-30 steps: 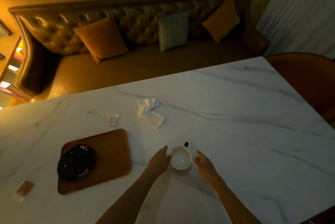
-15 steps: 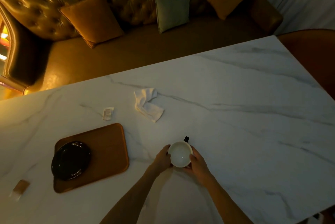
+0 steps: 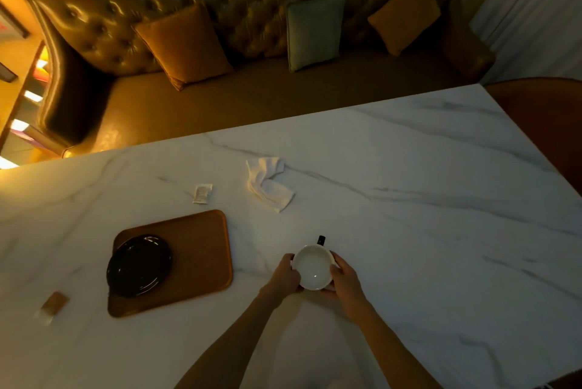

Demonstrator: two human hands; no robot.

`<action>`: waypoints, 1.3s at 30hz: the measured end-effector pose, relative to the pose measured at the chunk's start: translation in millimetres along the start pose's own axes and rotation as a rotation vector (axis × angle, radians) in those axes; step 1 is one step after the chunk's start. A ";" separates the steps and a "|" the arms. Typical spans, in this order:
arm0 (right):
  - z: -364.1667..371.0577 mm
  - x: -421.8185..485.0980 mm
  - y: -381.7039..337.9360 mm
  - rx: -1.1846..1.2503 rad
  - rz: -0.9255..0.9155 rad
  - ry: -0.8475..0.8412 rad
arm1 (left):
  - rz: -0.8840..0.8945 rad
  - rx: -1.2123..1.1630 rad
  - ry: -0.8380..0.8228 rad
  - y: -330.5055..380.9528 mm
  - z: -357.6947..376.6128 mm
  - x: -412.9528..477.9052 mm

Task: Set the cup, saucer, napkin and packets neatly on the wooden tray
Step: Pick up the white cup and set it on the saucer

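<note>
A white cup (image 3: 312, 269) with a dark handle pointing away from me stands on the marble table. My left hand (image 3: 286, 275) clasps its left side and my right hand (image 3: 342, 279) its right side. The wooden tray (image 3: 201, 250) lies to the left, with a black saucer (image 3: 139, 265) on its left half. A crumpled white napkin (image 3: 268, 186) lies beyond the cup. One white packet (image 3: 201, 193) rests just past the tray. A brown packet (image 3: 54, 303) lies left of the tray, near the table's edge.
The marble table (image 3: 425, 231) stretches to the right. Behind it runs a tufted leather bench with orange cushions (image 3: 182, 45) and a pale green one (image 3: 315, 30). A brown chair back (image 3: 544, 118) stands at the table's right end.
Both hands have closed in from either side of the cup and now hold it. The view has shifted slightly; the cup stays in the same spot on the table.
</note>
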State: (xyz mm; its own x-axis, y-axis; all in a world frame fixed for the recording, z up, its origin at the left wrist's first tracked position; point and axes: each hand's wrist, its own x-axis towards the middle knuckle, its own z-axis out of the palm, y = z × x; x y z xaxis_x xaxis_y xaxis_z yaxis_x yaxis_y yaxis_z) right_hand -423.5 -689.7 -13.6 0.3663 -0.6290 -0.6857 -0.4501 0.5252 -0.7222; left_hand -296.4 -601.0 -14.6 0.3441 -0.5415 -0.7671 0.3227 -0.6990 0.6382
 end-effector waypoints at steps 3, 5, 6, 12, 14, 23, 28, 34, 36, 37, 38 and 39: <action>4.4 -14.7 -7.8 0.018 -0.037 -0.038 | 0.024 -0.071 0.027 -2.8 -11.4 -19.0; 9.6 -25.7 -14.3 0.009 -0.065 -0.073 | 0.044 -0.130 0.051 -4.0 -18.6 -33.0; 12.8 -31.3 -17.3 0.002 -0.085 -0.094 | 0.054 -0.164 0.068 -4.7 -21.8 -39.6; 35.2 -65.9 -26.1 -0.042 -0.200 -0.219 | 0.136 -0.316 0.170 -14.2 -45.7 -86.0; 43.3 -81.2 -25.2 -0.051 -0.210 -0.274 | 0.143 -0.340 0.204 -21.3 -53.3 -101.8; 86.9 -126.4 -3.1 -0.178 -0.140 -0.475 | 0.091 -0.477 0.295 -76.7 -87.3 -163.5; 116.4 -142.9 10.6 -0.194 -0.154 -0.534 | 0.113 -0.563 0.339 -103.3 -109.0 -190.0; 154.7 -161.4 16.7 -0.224 -0.190 -0.577 | 0.112 -0.572 0.405 -123.4 -139.1 -209.8; 166.5 -167.5 16.1 -0.222 -0.196 -0.572 | 0.108 -0.569 0.416 -126.7 -149.4 -215.4; 172.5 -171.1 15.9 -0.223 -0.190 -0.568 | 0.103 -0.565 0.418 -128.0 -154.6 -218.8; 178.9 -174.9 15.7 -0.224 -0.184 -0.566 | 0.100 -0.563 0.418 -129.5 -160.3 -222.0; 185.4 -178.6 15.3 -0.225 -0.179 -0.565 | 0.099 -0.564 0.418 -131.3 -166.3 -224.5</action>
State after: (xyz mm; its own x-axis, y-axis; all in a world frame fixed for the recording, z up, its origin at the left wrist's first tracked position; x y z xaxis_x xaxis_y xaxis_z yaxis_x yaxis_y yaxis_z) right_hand -344.8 -463.1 81.0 0.7976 -0.2644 -0.5422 -0.4795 0.2675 -0.8358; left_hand -269.4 -310.0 84.7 0.6684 -0.2862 -0.6866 0.6412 -0.2462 0.7268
